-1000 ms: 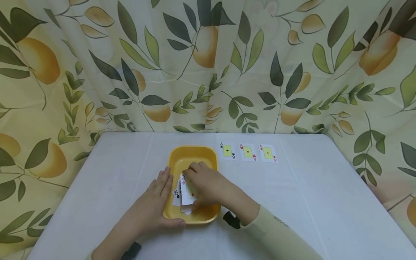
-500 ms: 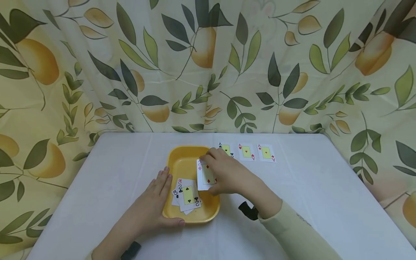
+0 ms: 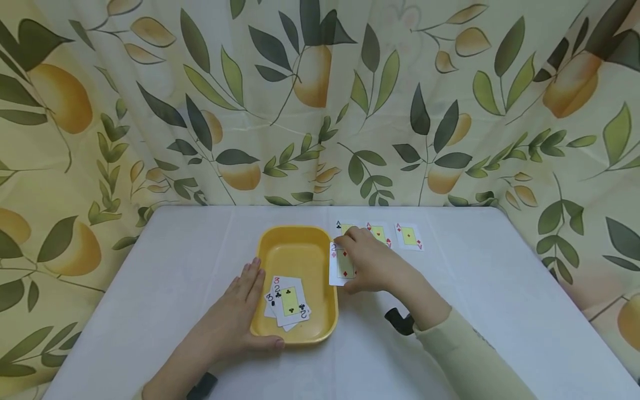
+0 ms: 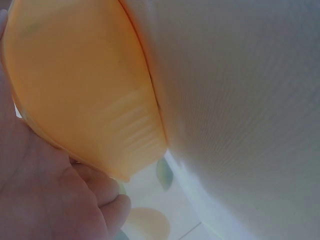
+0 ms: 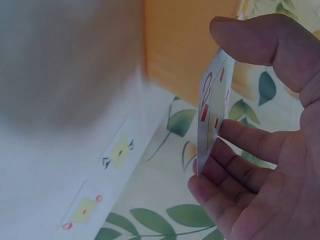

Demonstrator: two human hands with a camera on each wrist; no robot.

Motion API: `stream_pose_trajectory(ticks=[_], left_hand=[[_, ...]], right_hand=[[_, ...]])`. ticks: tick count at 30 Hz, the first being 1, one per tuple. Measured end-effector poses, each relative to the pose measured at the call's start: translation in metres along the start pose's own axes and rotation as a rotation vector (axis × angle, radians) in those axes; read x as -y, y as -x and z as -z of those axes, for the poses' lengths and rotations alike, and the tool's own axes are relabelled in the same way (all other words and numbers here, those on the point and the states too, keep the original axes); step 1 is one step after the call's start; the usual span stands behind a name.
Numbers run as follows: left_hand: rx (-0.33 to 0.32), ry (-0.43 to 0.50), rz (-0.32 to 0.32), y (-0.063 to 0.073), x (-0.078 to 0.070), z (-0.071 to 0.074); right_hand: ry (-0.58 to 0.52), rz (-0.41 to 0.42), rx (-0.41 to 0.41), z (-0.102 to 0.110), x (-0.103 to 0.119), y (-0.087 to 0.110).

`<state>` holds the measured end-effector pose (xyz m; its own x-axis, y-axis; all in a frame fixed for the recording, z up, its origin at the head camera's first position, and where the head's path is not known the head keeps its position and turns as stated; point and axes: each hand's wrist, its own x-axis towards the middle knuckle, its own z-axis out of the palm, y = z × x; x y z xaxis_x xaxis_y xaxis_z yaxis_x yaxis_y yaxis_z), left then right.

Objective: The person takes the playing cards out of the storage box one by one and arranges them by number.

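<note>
My right hand (image 3: pixel 375 261) pinches a two of diamonds (image 3: pixel 342 266) by its ends, thumb on the near edge, fingertips on the far one. The card is in the air at the right rim of the yellow tray (image 3: pixel 295 253). In the right wrist view this playing card (image 5: pixel 216 107) appears nearly edge-on. My left hand (image 3: pixel 235 314) rests along the tray's left side, fingers straight, thumb at the near corner. The left wrist view shows the palm (image 4: pixel 45 185) beside the tray wall (image 4: pixel 80 85). Inside the tray a two of clubs (image 3: pixel 290 303) lies over other cards, including threes.
Behind my right hand a row lies face up: an ace of clubs (image 3: pixel 345 226), an ace of hearts (image 3: pixel 378 233) and an ace of diamonds (image 3: pixel 409 236). A white cloth covers the table (image 3: pixel 475 289). A fruit-patterned curtain (image 3: pixel 350 122) hangs at its far edge.
My right hand has lifted the two of diamonds from the pile in the tray and carried it right, over the rim. The two of clubs is now uncovered. My left hand has stayed put.
</note>
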<state>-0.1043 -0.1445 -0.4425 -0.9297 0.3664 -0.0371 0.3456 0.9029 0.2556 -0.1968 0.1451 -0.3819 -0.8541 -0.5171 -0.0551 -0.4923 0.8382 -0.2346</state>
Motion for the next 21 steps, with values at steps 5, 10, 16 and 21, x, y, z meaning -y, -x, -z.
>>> stream_pose_trajectory(ticks=[5, 10, 16, 21], left_hand=[[0.010, 0.005, 0.007, 0.001, 0.000, 0.001], [0.005, 0.009, 0.000, 0.002, 0.001, 0.002], [0.002, 0.007, 0.002, 0.000, 0.002, 0.000], [0.002, 0.006, 0.001, 0.001, 0.003, 0.000]], right_hand=[[-0.027, -0.043, 0.020, -0.004, -0.011, 0.001], [-0.032, -0.076, 0.044, -0.009, -0.020, -0.001], [-0.029, -0.099, 0.109, -0.022, -0.031, -0.008], [-0.033, -0.109, 0.158, -0.036, -0.036, -0.017]])
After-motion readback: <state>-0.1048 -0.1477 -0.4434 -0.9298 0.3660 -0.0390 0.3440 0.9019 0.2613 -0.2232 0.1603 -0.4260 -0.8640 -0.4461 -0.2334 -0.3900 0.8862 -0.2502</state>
